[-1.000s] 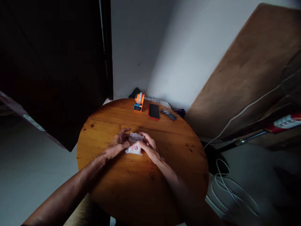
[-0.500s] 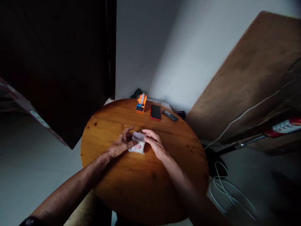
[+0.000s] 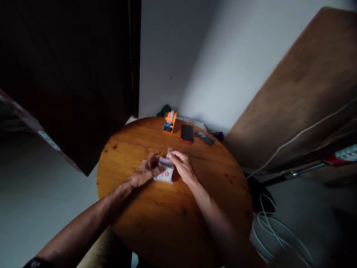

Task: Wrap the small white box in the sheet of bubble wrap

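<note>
A small white packet with red print [image 3: 166, 175] lies on the round wooden table [image 3: 156, 219], wrapped in clear bubble wrap [image 3: 166, 161]. My left hand [image 3: 146, 169] holds its left side, thumb on the front face and index finger stretched out past the far edge. Above the packet's far right corner, my right hand [image 3: 181, 163] is closed in a pinch on a bit of clear plastic that sticks up past the fingertips. Whether this bit is joined to the wrap I cannot tell.
Toward the back of the table stand an orange tape dispenser [image 3: 169, 122] and a red-edged phone [image 3: 186, 134], with a blurred-out dark object [image 3: 205, 137] beside them. A wall rises behind. White cable [image 3: 267, 223] lies coiled on the floor at right.
My right hand has closed from loosely spread fingers into a pinch, and a clear plastic end now shows above it. My left hand keeps its hold. The view has shifted slightly.
</note>
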A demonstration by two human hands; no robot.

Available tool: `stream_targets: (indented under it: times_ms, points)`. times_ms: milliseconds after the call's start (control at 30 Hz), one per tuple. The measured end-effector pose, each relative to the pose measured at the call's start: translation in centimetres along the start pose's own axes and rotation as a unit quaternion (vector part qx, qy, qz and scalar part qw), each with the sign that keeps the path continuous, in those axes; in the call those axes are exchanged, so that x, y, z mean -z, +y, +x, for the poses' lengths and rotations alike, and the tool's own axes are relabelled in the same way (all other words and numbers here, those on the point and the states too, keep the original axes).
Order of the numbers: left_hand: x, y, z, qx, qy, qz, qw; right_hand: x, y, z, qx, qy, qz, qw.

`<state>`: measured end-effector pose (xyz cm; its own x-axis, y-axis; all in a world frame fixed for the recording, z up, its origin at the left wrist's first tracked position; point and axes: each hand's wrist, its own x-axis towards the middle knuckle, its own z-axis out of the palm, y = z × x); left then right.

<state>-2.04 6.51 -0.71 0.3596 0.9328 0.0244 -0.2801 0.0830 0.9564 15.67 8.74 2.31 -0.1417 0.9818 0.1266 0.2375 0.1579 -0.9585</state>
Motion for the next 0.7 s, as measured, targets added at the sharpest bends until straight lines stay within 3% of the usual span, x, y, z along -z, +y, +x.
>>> stream_targets:
  times_ms: [200, 433, 700]
  points:
    - [0.1, 0.2, -0.1, -0.003, 0.013, 0.005, 1.0, 0.3, -0.9, -0.8, 0.026, -0.015, -0.002, 1.0]
    - [-0.1, 0.7, -0.2, 0.005, 0.04, 0.038, 0.998, 0.0, -1.1, -1.8, 0.1, -0.031, -0.077, 0.992]
    - [-0.4, 0.9, -0.4, 0.002, 0.071, 0.079, 0.994, 0.3, -1.5, -2.4, 0.117, -0.065, -0.118, 0.984]
